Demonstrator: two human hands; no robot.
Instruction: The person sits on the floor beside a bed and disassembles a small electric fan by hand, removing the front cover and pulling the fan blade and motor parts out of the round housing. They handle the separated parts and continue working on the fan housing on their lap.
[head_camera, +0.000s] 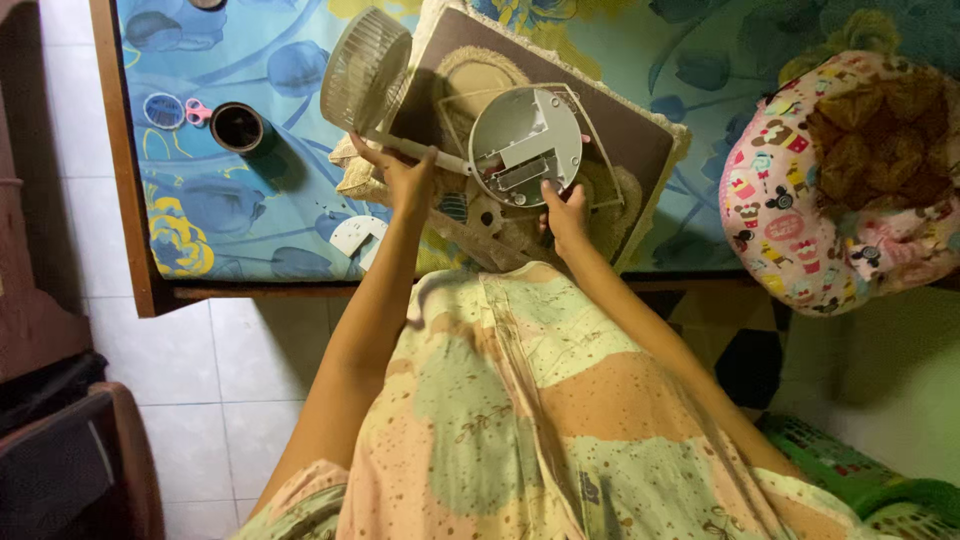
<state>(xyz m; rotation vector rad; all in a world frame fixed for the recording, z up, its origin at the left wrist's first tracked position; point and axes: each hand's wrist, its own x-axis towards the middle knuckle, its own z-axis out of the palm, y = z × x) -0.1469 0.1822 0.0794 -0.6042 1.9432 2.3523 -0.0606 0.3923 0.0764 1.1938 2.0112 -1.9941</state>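
The left hand (405, 180) grips the fan (450, 120) by its stem while the right hand (565, 210) pinches the round base just above it (light, rigid plastic, likely brittle at the grille).

No package, label, sign or screen shows anywhere in this view from above.

Just 1 cam, worn on the head. It looks almost straight down over the person's chest & both arms to the bed (250, 215) edge. Hands are close, about arm's reach. Floor tiles (235, 365) show at left. No 2nd view to share w/.
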